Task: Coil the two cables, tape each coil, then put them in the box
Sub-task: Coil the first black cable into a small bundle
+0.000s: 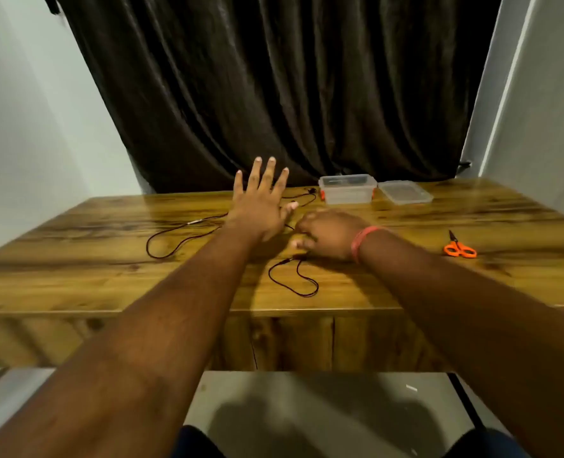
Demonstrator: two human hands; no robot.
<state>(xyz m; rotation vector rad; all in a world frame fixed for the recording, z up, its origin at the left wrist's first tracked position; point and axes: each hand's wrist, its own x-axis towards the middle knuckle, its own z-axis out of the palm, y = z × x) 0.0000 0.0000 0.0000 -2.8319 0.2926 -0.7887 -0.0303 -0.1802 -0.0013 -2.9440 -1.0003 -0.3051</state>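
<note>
Cable, thin and dark, lies in loose loops on the glossy wood-grain table, with another loop near the front edge. Left hand hovers flat, fingers spread wide, holding nothing. Right hand, pink band at the wrist, curls its fingers down at the cable; whether it grips is unclear. Clear plastic box and its lid sit at the back, orange-handled scissors to the right.

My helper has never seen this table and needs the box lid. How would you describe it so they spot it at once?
Look along the far edge of the wooden table, in front of the dark curtain. The lid lies flat beside the clear box, on its right. It is shallow and lacks the box's orange latches.
</note>
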